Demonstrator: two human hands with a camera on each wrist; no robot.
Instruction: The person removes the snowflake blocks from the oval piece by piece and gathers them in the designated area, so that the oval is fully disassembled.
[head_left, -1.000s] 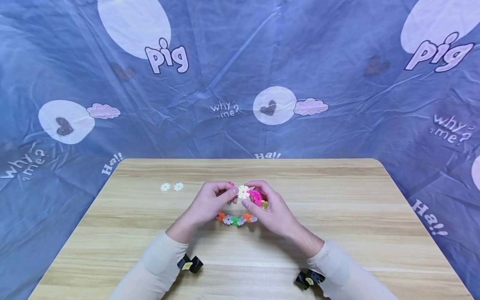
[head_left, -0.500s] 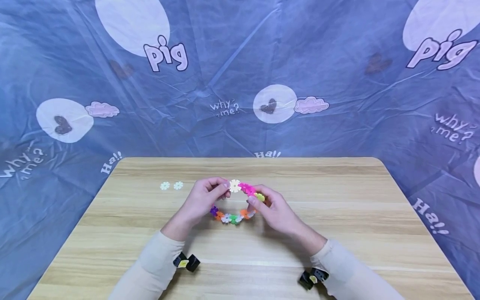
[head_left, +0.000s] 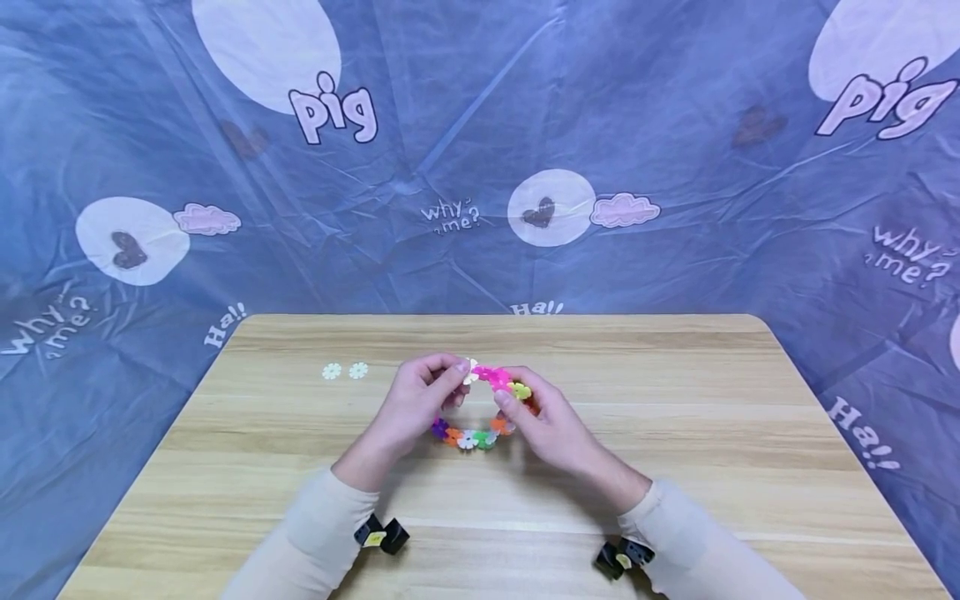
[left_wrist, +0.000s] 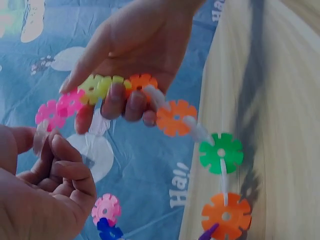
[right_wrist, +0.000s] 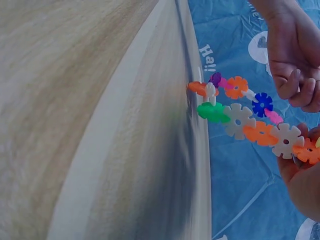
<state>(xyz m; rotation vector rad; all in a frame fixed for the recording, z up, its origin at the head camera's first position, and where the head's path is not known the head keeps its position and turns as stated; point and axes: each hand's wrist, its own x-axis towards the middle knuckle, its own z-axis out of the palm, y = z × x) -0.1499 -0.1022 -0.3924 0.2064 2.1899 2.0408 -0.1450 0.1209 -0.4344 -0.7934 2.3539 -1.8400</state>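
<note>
My left hand [head_left: 414, 408] pinches a white snowflake disc [head_left: 471, 372] between thumb and fingertips. That disc meets the pink discs [head_left: 492, 377] at one end of a curved chain of slotted plastic snowflake discs. My right hand [head_left: 557, 423] grips the chain around the yellow discs [left_wrist: 100, 89] and an orange disc [left_wrist: 141, 81]. From there the chain hangs in a loop through a green disc [left_wrist: 221, 153] and a lower orange disc [left_wrist: 226, 216]. On its far side the right wrist view shows a blue disc [right_wrist: 262, 105]. Fingers hide whether the loop is joined.
Two loose white snowflake discs, a left one [head_left: 332, 372] and a right one [head_left: 358, 370], lie toward the back left of the wooden table [head_left: 225, 467]. A blue printed cloth [head_left: 420, 275] hangs behind the table. Cameras are strapped at both wrists.
The white disc has turned from facing the head camera to a narrower angle, and my left fingers cover more of it. Both hands shifted slightly, and more yellow shows than a second ago.
</note>
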